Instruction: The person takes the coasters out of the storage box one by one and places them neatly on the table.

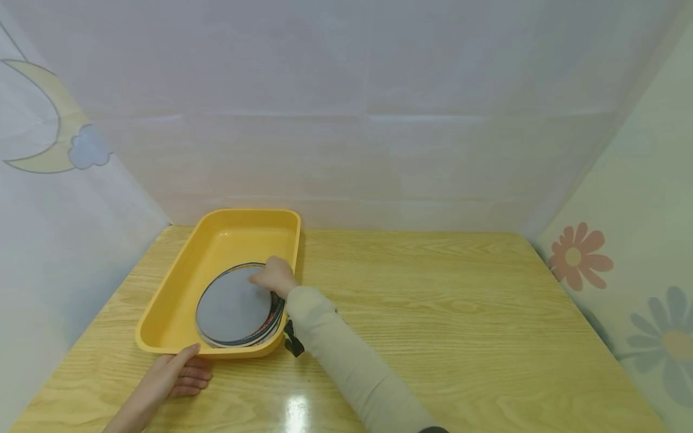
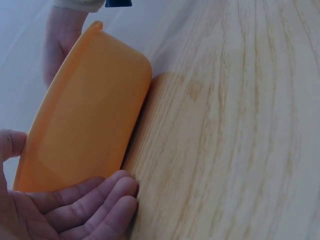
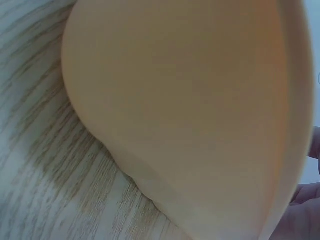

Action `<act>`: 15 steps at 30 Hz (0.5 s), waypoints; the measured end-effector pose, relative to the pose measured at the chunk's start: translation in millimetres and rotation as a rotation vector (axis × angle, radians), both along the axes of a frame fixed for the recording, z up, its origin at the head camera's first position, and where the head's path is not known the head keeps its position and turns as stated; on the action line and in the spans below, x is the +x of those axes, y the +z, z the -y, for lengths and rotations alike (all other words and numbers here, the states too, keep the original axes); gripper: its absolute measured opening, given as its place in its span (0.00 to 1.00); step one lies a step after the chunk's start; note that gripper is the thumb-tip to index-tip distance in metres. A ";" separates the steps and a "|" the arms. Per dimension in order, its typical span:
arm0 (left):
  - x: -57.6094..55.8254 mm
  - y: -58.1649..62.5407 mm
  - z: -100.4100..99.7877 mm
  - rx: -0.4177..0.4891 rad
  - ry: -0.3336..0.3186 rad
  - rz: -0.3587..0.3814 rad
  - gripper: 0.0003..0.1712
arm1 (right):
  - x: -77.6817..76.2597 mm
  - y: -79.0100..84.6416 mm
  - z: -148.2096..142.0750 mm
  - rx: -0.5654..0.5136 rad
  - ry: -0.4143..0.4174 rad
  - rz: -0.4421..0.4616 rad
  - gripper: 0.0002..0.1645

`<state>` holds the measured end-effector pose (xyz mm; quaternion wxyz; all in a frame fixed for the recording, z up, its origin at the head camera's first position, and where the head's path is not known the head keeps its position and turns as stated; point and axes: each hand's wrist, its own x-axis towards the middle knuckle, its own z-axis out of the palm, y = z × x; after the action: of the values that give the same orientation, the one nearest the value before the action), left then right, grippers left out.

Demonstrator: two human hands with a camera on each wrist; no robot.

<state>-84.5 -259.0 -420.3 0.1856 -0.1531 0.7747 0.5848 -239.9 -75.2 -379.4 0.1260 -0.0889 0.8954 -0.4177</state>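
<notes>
Viewed remotely, my left hand (image 1: 172,374) pinches a yellow tray (image 1: 238,245) by its near rim (image 1: 233,353), likely steadying it. Stacked discs (image 1: 233,307) lie inside at the near end; my right hand (image 1: 277,278) touches the top one, whether clamped I cannot tell.

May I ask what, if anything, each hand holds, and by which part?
Left hand: the tray, by its near rim. Right hand: at the gray disc, hold unclear.

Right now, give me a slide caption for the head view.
Left hand holds a yellow tray; right hand is at the stacked discs inside.
</notes>
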 end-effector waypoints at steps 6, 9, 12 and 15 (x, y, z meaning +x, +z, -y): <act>-0.5 0.8 0.9 0.009 -0.016 0.000 0.36 | -0.3 -2.1 -0.8 -0.026 0.030 0.020 0.28; -0.6 1.1 1.4 0.018 -0.025 -0.001 0.36 | -0.8 -3.2 0.0 -0.018 0.050 0.009 0.20; -0.4 1.3 1.9 0.024 -0.032 -0.004 0.36 | -0.6 -3.8 0.9 0.001 0.074 0.000 0.06; -0.2 1.5 2.1 0.028 -0.034 -0.005 0.36 | 0.6 -3.8 1.9 0.021 0.092 0.004 0.23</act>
<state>-84.7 -261.1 -418.8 0.1957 -0.1357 0.7693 0.5928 -239.4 -77.1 -383.3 0.1477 -0.1277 0.8944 -0.4023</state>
